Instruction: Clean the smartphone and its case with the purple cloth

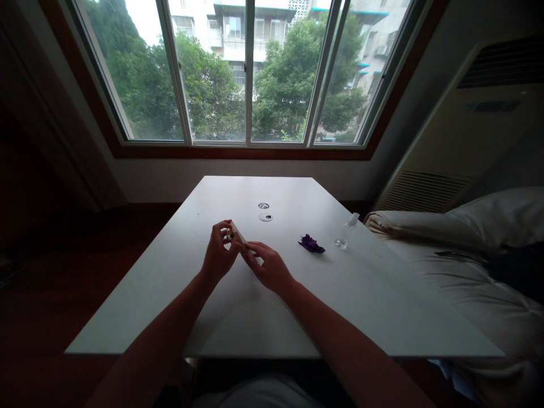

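Observation:
Over the middle of the white table [238, 306], both hands hold one thin, flat, light-coloured object [238, 231], seen edge-on and tilted. Its kind does not show. My left hand [221, 249] is closed on its left side, fingertips curled round the upper part, with something small and shiny near the fingers. My right hand [267, 265] pinches the lower end between thumb and fingers. To the right lies a crumpled dark purple cloth [311, 243]. Beyond it is a small clear bottle [346, 231] with a whitish top, apparently leaning or distorted by the lens.
Two small round pieces, a dark-patterned one [263, 205] and a pale one with a dark spot [266, 217], lie past my hands. A bed or couch with pale covers [425, 266] borders the table's right side. Behind the table is a window [249, 73].

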Demonstrator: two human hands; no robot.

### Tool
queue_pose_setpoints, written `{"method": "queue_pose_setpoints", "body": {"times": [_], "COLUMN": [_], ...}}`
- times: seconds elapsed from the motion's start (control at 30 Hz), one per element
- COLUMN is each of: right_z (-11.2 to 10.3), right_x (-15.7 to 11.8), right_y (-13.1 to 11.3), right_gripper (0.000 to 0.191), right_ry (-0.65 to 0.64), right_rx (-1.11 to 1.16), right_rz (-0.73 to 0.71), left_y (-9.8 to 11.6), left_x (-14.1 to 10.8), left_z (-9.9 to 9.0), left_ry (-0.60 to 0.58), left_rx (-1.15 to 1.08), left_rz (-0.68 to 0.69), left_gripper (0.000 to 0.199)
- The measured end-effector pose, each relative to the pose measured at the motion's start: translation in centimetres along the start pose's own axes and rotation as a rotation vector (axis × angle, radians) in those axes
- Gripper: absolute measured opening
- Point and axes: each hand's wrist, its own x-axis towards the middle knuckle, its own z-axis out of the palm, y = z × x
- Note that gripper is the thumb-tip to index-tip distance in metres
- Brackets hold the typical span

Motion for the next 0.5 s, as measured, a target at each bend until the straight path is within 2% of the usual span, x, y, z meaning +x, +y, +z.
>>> {"method": "queue_pose_setpoints", "body": {"times": [0.17,0.3,0.5], "right_z": [0.03,-0.01,-0.14], "right_x": [0.09,0.13,0.15], "right_y": [-0.01,-0.15,-0.55], "right_gripper": [0.036,0.036,0.037], "right_ry": [0.002,-0.005,0.011], "right_rx": [0.023,0.043,0.107], "right_rz": [0.018,0.033,0.030], "left_y": [-0.34,-0.56,-0.61], "left_x": [-0.02,-0.01,-0.11], "left_z": [-0.01,-0.02,0.08], "left_ry": [-0.012,-0.029,-0.139], "left_rx": [-0.010,-0.020,-0.015], "left_rz": [0.025,0.030,0.056], "left_gripper": [0.040,0.046,0.057]}}
